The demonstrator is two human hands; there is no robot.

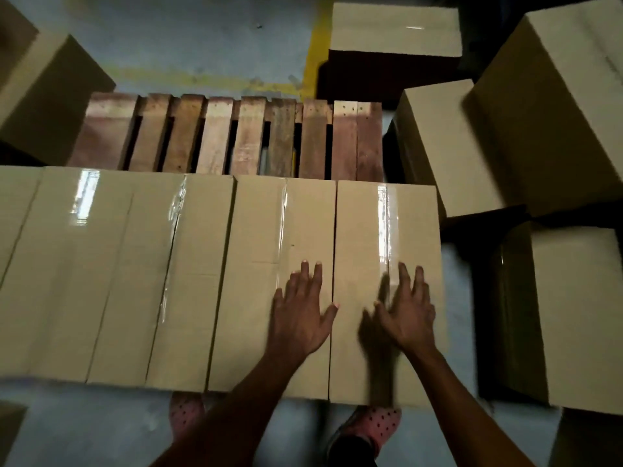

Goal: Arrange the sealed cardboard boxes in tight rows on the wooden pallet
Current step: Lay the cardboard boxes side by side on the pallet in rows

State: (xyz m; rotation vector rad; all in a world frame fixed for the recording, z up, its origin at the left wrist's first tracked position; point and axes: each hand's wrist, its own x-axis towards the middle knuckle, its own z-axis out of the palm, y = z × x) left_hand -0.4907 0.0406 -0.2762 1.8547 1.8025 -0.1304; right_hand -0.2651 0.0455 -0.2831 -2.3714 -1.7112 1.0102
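My left hand [301,311] lies flat, fingers spread, gripping nothing, on a sealed box [269,264]. My right hand [409,311], blurred, is spread over the end box [387,230]. The row hides the near half of the pallet [215,136]; its leftmost box is cut off.

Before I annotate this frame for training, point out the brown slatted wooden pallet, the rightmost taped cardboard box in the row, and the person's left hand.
brown slatted wooden pallet [215,136], head view, bare slat.
rightmost taped cardboard box [357,237], head view, top face.
left hand [298,318], head view, back of hand.
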